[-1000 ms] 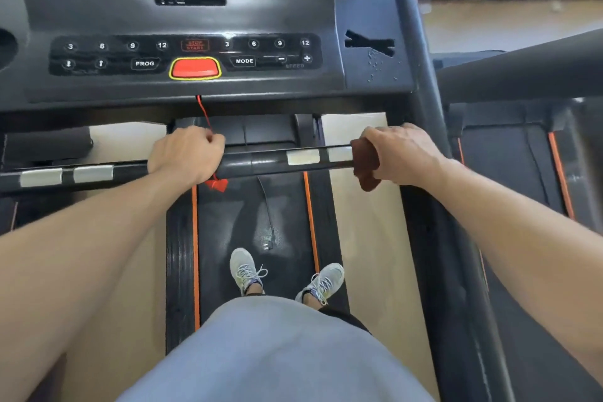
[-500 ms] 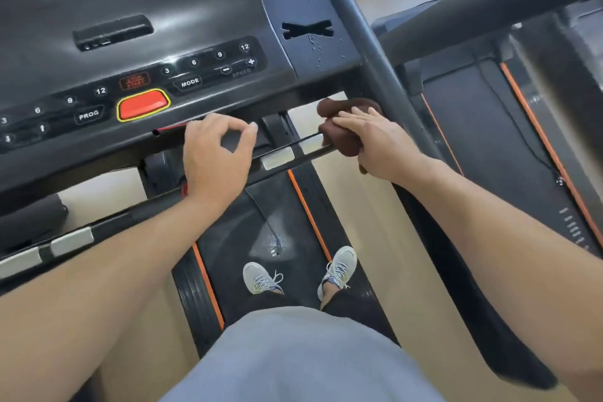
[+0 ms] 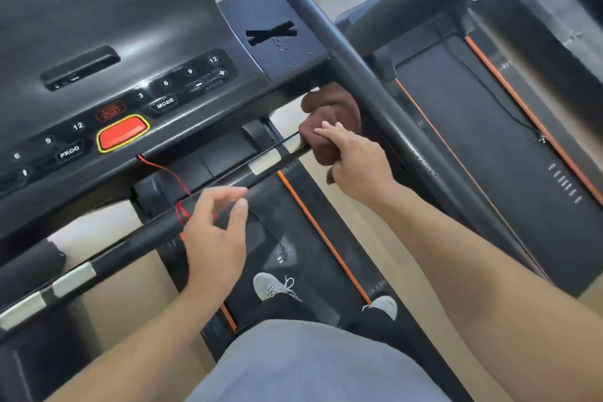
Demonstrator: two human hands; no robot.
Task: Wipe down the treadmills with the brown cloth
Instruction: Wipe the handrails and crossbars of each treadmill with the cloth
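Note:
I stand on a black treadmill whose console [image 3: 137,52] fills the upper left. Its black crossbar [image 3: 156,225] runs diagonally below the console. The brown cloth [image 3: 329,114] is bunched at the bar's right end, where it meets the side handrail [image 3: 375,101]. My right hand [image 3: 355,163] holds the cloth against the bar there, fingers laid over it and thumb below. My left hand [image 3: 215,232] hovers just off the middle of the bar with fingers loosely spread, holding nothing, beside the red safety cord [image 3: 181,212] wound around the bar.
Water droplets sit on the console's right corner near the cross-shaped slot [image 3: 270,33]. A second treadmill [image 3: 489,127] with orange-edged belt stands to the right. My shoes [image 3: 272,287] are on the belt below. Tan floor shows between the machines.
My left hand has let go of the crossbar and now hangs loose just off it. My right hand with the cloth stays at the bar's right end. The view has swung right.

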